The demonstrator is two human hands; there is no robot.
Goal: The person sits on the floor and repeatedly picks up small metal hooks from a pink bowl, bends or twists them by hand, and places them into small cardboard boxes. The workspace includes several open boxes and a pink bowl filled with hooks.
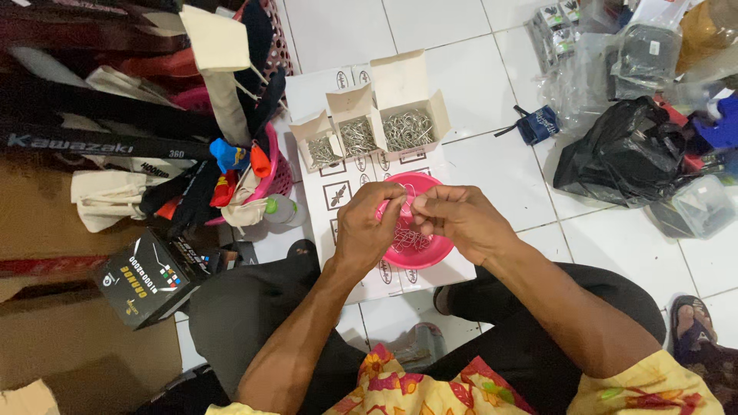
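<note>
pink bowl (419, 250), black plastic bag (623, 154), white floor tiles (477, 84)

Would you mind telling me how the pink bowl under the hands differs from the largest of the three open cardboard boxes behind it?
The pink bowl is round and bright pink; the largest box is square-cornered pale cardboard with flaps standing open. The bowl lies right beneath the left hand and right hand, partly hidden by them, while the box stands farther off, untouched and in full view. Both hold small silvery wire pieces and rest on the same white printed sheet.

Item betw. fingers (405, 201) too small
</note>
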